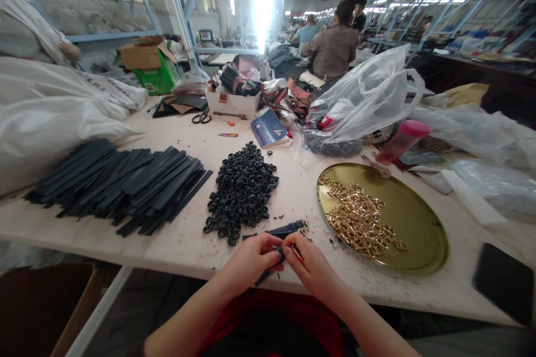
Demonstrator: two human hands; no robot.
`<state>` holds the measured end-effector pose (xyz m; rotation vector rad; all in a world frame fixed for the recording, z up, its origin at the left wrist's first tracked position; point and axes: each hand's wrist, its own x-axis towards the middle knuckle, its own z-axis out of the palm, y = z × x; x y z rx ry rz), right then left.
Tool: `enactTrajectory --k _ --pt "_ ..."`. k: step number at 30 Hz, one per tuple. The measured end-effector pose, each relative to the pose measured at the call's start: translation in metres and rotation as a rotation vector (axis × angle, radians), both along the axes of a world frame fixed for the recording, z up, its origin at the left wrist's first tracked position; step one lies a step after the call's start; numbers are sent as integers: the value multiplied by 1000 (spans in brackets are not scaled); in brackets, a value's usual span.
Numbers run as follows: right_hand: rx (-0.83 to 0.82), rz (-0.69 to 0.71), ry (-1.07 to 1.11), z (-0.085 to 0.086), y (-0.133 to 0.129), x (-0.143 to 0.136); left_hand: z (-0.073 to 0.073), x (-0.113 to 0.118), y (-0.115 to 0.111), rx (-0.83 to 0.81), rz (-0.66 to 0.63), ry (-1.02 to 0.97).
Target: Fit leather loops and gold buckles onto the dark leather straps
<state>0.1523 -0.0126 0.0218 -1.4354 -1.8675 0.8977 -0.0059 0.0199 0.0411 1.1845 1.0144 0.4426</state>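
Observation:
Close together at the table's front edge, my left hand [258, 259] and my right hand [305, 262] meet over a dark strap [263, 277]. The left fingers pinch the strap. A gold buckle [297, 252] shows between the fingers of my right hand. Just beyond them lie dark straps [286, 229] with gold buckles at their right ends. A heap of small black loops [243, 189] is behind and to the left. Flat dark strips [125, 184] are piled at the left. On the right, a round gold tray [419, 234] holds many gold buckles [355, 220].
A black phone [505, 281] lies at the right edge. Farther back are scissors [201, 117], a blue booklet [270, 127], a white box [234, 105], a pink-lidded bottle [402, 142] and a plastic bag [368, 95]. White sacks [50, 117] cover the left side. A person [335, 44] is beyond the table.

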Motion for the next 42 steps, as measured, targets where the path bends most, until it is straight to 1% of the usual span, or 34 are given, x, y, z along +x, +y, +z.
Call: enactTrajectory --k 2,4,9,12,14,15,17,19,20,24,26,30,34,37,39,42 --pt "-14 33 -31 2 0 1 -2 -2 -2 35 -28 6" --pt "-36 28 -35 1 1 2 -4 -5 -3 61 -47 17" --pt "-111 11 50 -6 4 4 -5 -4 -4 164 -86 96" --pt "-160 -13 74 -10 4 4 -3 -2 -4 128 -75 65" --pt "-144 -75 96 -13 3 2 -1 -2 -3 58 -58 28" --pt "-123 -110 110 -14 2 1 0 -3 -2 32 -69 37" --pt "-81 -166 124 -18 0 -2 2 -6 0 -3 -141 110" --pt "-56 -194 125 -21 -2 -5 4 -8 2 5 -212 192" --pt "-47 -203 130 -22 -2 -6 5 -8 2 20 -225 210" --pt "-2 -226 173 -23 0 -7 1 -5 3 77 -163 192" --pt "5 -217 160 -22 1 -6 -4 -3 2 66 -159 187" --pt "-3 -144 54 -18 1 -4 -12 -2 0 21 -205 191" --pt "-16 -87 -8 -17 -1 -3 -8 -9 1 86 -281 219" --pt "0 -128 39 -20 -3 -4 -3 -12 4 114 -326 224" --pt "13 -154 73 -22 -4 -6 -1 -11 5 109 -320 227" --pt "17 -134 57 -18 -4 -7 -2 -8 5 97 -272 212"
